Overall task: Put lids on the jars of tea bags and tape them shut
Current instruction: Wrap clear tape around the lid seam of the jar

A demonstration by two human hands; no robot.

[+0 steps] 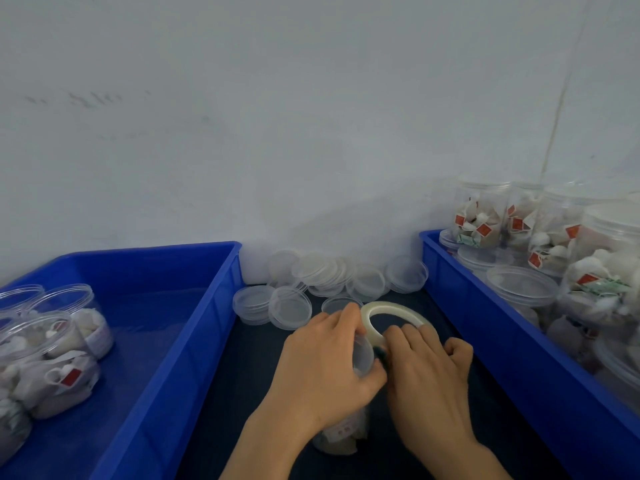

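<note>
Two bare hands at work over a dark table surface [242,393] between two blue plastic bins. A clear jar of tea bags [341,441] was held at the centre, just above the surface, by the left hand [322,368], whose fingers and thumb were curled round its upper part – the clear lid [363,356] was seen between them, and the lower part of the jar was seen under the wrist. A roll of clear tape [391,311] was gripped by the right hand [429,372], fingers bent over the near rim and one fingertip passed inside the ring; the thumb was hidden. The roll was touching the left fingertips, just beside the lid. Loose clear lids [325,271] were heaped against the white wall [277,116] behind the hands. Jars of tea bags [62,327] were lying tilted in the left bin [221,271]; in the right bin [460,289] further filled jars [485,216] were stacked – several upright.
</note>
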